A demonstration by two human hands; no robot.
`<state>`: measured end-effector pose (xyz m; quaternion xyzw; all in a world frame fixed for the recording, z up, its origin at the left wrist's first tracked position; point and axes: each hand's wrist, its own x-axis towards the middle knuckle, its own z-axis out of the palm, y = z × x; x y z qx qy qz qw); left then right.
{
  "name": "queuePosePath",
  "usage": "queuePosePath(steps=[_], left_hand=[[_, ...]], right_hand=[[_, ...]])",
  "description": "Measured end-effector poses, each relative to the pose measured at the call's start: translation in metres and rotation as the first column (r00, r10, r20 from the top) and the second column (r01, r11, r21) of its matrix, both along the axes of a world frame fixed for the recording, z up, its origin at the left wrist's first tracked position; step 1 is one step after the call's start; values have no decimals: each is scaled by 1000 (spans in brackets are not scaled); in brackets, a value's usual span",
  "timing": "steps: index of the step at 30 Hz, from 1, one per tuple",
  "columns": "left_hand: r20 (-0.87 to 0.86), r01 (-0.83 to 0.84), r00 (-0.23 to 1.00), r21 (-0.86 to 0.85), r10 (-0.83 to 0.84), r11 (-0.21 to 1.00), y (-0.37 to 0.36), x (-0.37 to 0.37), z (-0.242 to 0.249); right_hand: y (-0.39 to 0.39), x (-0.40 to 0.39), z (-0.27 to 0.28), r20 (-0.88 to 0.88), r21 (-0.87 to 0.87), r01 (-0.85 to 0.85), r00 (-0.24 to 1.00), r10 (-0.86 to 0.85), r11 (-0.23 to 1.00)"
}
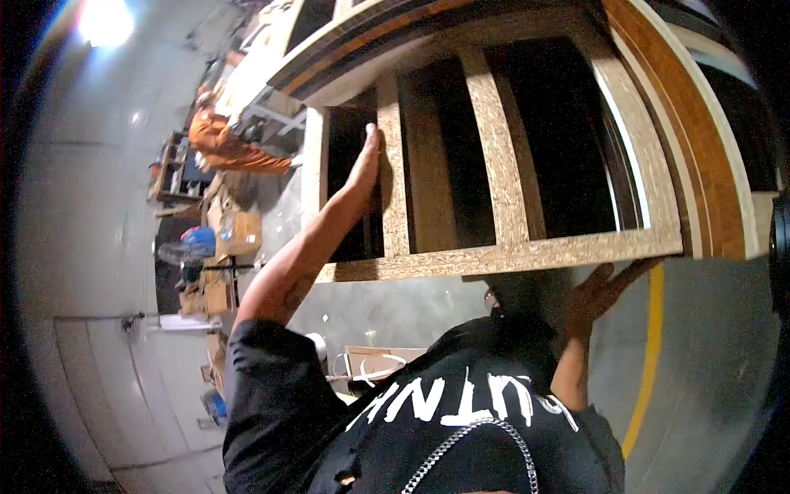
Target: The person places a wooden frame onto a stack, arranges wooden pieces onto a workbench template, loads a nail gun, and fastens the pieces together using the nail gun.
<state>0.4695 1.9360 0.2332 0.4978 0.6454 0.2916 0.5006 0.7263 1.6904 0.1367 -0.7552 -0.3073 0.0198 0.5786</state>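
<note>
A large wooden frame (pixel 510 160) with several upright slats and dark gaps between them fills the upper middle of the head view. My left hand (pixel 364 169) reaches into a gap and lies against the side of one slat, holding the frame there; some of its fingers are hidden behind the wood. Under the lower right corner, my right hand (pixel 594 298) is in shadow, its thumb and fingers up against the underside of the bottom rail (pixel 502 257). A curved brown band (pixel 712 140) runs along the frame's right side.
At upper left a person in orange clothing (pixel 218 140) bends beside a bright work surface. Cardboard boxes (pixel 240 232), a fan (pixel 183 251) and shelving (pixel 177 169) line the left side. A yellow floor line (pixel 644 370) runs at right. A low cardboard box (pixel 374 362) stands near my body.
</note>
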Motion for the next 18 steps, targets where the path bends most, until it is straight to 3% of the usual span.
queuePosePath(steps=[2, 4, 6, 8, 10, 11, 14, 18], left_hand=[[191, 88, 980, -119, -64, 989, 18, -13, -8], [115, 38, 993, -70, -30, 997, 11, -5, -4], [6, 2, 1000, 63, -3, 998, 4, 1, -2], [105, 16, 994, 52, -22, 999, 2, 1, -3], [293, 38, 956, -142, 6, 989, 10, -5, -8], [377, 91, 926, -162, -24, 983, 13, -7, -12], [318, 59, 948, -88, -29, 994, 26, -18, -34], [408, 136, 906, -30, -112, 990, 15, -9, -23]], right_hand=[[-4, 7, -7, 20, -39, -21, 1000, 21, 999], [-11, 15, -12, 53, -92, -25, 998, 30, 995], [-14, 21, -13, 106, -33, -98, 989, 101, 995], [-17, 22, -18, 122, -55, -115, 985, 121, 992], [-18, 23, -22, 140, -75, -133, 980, 142, 988], [-19, 24, -23, 150, -84, -139, 977, 150, 987], [-24, 28, -24, 193, -161, -170, 961, 200, 972], [-18, 25, -20, 215, -153, -149, 960, 180, 977]])
